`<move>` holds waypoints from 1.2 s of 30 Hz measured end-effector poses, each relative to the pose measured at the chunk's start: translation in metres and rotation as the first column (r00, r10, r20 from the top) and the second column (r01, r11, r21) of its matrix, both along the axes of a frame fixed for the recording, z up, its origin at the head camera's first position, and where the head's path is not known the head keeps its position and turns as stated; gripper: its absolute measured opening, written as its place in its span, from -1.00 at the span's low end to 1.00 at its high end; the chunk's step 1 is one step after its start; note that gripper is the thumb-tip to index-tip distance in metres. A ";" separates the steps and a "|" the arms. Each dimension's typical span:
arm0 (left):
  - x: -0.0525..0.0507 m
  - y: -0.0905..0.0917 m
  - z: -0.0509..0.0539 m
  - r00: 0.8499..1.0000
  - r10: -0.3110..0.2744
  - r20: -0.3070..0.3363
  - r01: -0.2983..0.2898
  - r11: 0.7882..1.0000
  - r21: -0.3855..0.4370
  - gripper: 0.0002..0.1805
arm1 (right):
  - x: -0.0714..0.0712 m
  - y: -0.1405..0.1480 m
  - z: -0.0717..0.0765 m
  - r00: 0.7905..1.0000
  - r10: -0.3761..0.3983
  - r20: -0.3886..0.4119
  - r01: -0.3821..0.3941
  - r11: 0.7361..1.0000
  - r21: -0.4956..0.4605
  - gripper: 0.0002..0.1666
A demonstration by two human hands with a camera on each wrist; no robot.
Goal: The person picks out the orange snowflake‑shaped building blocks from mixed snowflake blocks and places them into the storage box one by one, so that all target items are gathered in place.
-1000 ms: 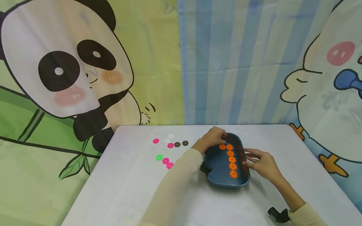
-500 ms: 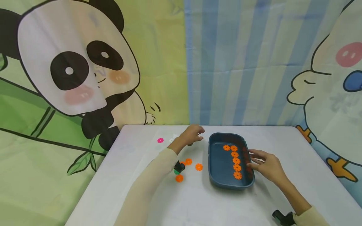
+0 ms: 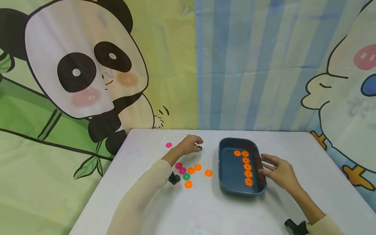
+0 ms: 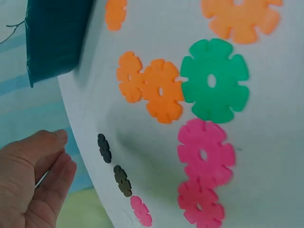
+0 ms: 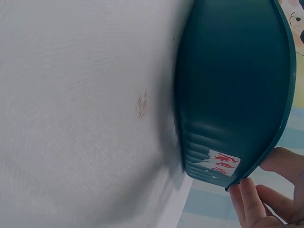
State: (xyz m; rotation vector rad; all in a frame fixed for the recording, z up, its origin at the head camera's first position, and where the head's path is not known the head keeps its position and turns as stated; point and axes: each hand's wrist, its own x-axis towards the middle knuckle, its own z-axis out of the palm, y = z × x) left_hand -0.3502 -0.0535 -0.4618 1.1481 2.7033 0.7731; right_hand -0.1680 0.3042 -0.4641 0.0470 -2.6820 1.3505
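Note:
My left hand (image 3: 189, 144) hovers low over the far side of the table, fingers bent loosely. In the left wrist view nothing shows between its thumb and fingertips. Close to them lies a dark brown flower-shaped plastic piece (image 3: 199, 148); a second brown piece (image 4: 122, 180) lies beside it. A blue plastic box (image 3: 232, 176) stands upright on the table, with several orange flower pieces (image 3: 248, 167) in an L-shaped row on its floor. My right hand (image 3: 280, 171) holds the box's right rim, thumb over the edge and fingers against the outer wall.
Left of the box several flower pieces lie on the white table (image 3: 235, 215): orange (image 3: 208, 173), green (image 3: 186, 176) and pink (image 3: 182, 170). Another pink piece (image 3: 168, 145) lies farther back. A printed cloth (image 3: 229, 65) hangs behind the table.
My left hand has left the inside of the box and moved left, then down towards the brown pieces. Orange pieces once hidden by the arm now show. The right hand stays at the rim.

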 end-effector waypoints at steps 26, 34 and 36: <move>0.038 -0.020 -0.019 0.968 -0.217 0.128 0.232 0.966 -0.114 -0.61 | 0.001 -0.001 0.002 1.000 -0.013 0.004 0.013 0.999 0.038 -0.07; 0.040 -0.022 -0.027 0.966 -0.217 0.137 0.232 0.967 -0.102 -0.64 | 0.001 -0.001 0.002 1.000 -0.008 0.011 0.008 0.999 0.038 -0.09; 0.040 -0.022 -0.029 0.966 -0.222 0.134 0.235 0.968 -0.088 -0.66 | 0.001 -0.001 0.002 1.000 -0.008 0.010 0.008 0.999 0.037 -0.09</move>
